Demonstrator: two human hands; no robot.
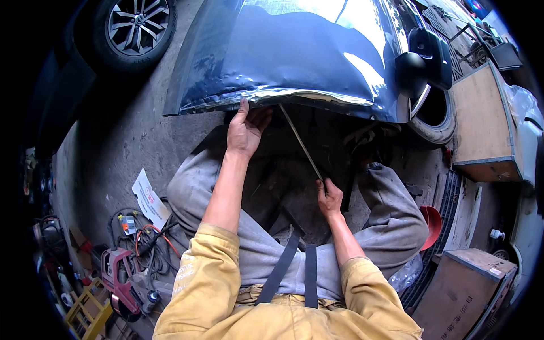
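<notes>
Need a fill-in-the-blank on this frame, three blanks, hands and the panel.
1. The left hand presses on the lower edge of the dark ____ dented car body panel.
2. The right hand grips the lower end of a thin straight metal ____, which slants up to the panel's edge.
3. On the floor at the person's left lies a ____ power tool among coiled cables.

Missing words: blue; rod; red

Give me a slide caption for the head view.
Left hand steadies dented dark-blue car panel's edge; right hand holds thin metal rod against it.
</notes>
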